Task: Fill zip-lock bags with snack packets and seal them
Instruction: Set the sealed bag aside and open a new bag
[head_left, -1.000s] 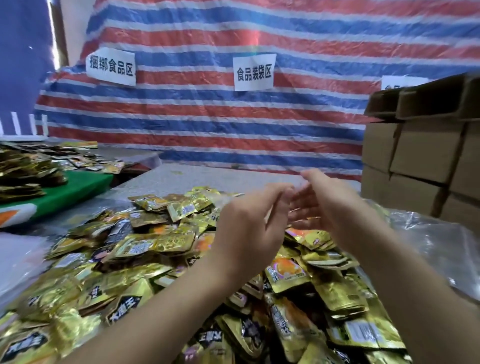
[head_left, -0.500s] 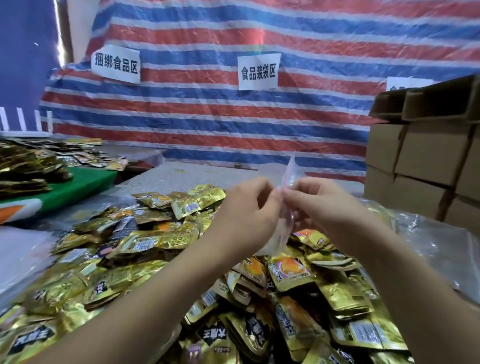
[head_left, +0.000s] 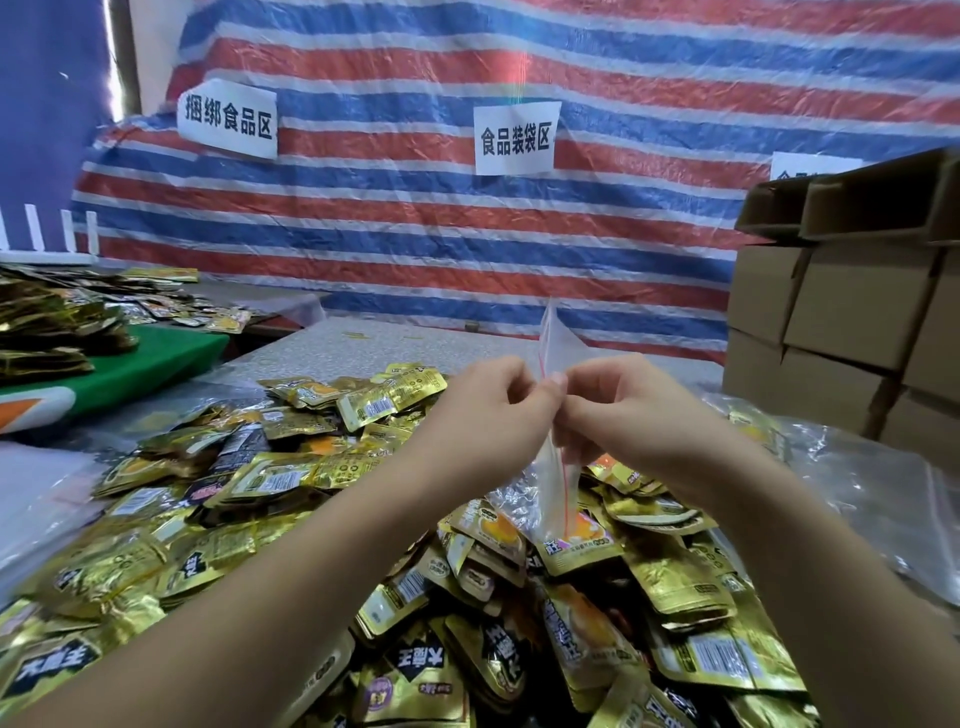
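A clear zip-lock bag (head_left: 557, 488) with a thin red strip along its zip edge hangs on edge between my hands, above a wide heap of gold snack packets (head_left: 291, 467). My left hand (head_left: 488, 410) pinches the zip edge from the left. From the right, my right hand (head_left: 618, 410) pinches the same edge, fingertips almost meeting those of the left. The bag looks empty; its top corner sticks up above my fingers and its lower part hangs just above the heap.
Stacked cardboard boxes (head_left: 852, 332) stand at the right. Crumpled clear plastic sheeting (head_left: 852, 467) lies under the heap's right side. At the left, a green board (head_left: 156, 358) carries more gold packets (head_left: 47, 332). A striped tarp (head_left: 415, 218) with paper signs hangs behind.
A second ago my hands were open and close together with no bag showing. Now both pinch the zip-lock bag at its zip edge, held slightly higher than half a second ago.
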